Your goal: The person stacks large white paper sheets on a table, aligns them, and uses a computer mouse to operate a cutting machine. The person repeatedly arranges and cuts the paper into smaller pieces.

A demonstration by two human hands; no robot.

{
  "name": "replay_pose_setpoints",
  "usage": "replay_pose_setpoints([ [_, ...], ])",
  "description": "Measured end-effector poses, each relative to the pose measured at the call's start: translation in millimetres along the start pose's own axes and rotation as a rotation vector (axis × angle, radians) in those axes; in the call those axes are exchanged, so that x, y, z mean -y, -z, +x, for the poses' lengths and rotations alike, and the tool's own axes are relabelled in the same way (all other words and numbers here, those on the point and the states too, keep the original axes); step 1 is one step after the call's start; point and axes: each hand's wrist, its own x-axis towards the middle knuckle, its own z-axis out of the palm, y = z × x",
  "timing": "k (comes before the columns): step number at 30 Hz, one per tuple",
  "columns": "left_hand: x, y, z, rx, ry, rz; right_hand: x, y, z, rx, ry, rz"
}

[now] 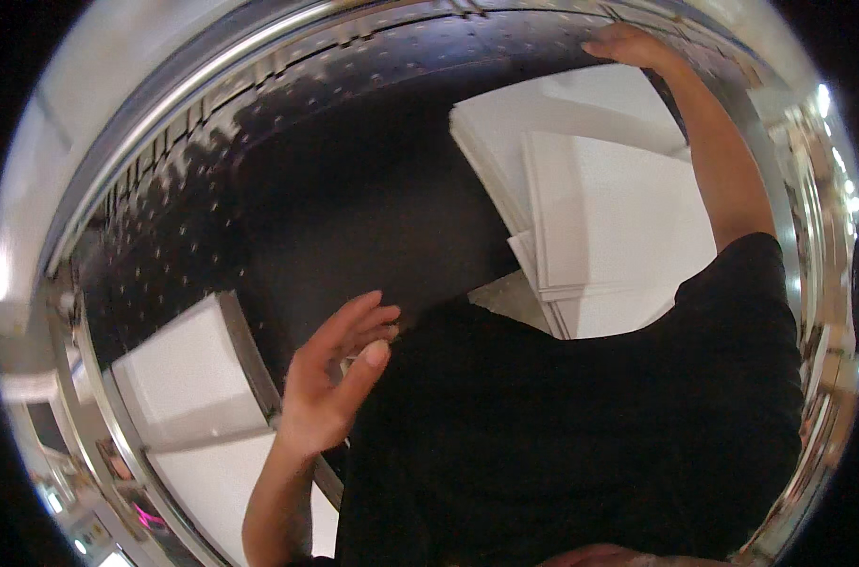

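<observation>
My left hand (333, 378) hangs over the dark table, its fingers lightly bent and apart, with nothing in it. My right arm reaches out past a stack of white paper sheets (566, 99) on the right. Beyond the far edge of that stack is my right hand (628, 44); its fingers point left, loosely stretched, and no held thing shows in them. A smaller pile of white sheets (618, 208) overlaps the stack at an angle, its sheets slightly fanned. My torso, in a black shirt, covers the near part of the pile.
A black table surface (373, 198) lies between the stacks, with rows of small shiny studs toward the back. Another white paper stack (193, 378) stands at the left beside a grey bar (247, 350), with more white sheets (226, 491) nearer. A metal rail (198, 80) borders the far side.
</observation>
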Motion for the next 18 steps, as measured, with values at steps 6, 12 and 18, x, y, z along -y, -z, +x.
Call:
replay_pose_setpoints([
  [6, 25, -44, 104, 0.138, 0.160, 0.023, -114, -46, -108, 0.139, -0.081, 0.130],
  [12, 25, -90, 177, 0.084, -0.046, 0.118, -184, -90, -177, -0.010, -0.490, 0.228],
  [18, 8, -119, 235, -0.020, -0.330, 0.416, -229, -150, -229, 0.092, -0.538, 0.275],
])
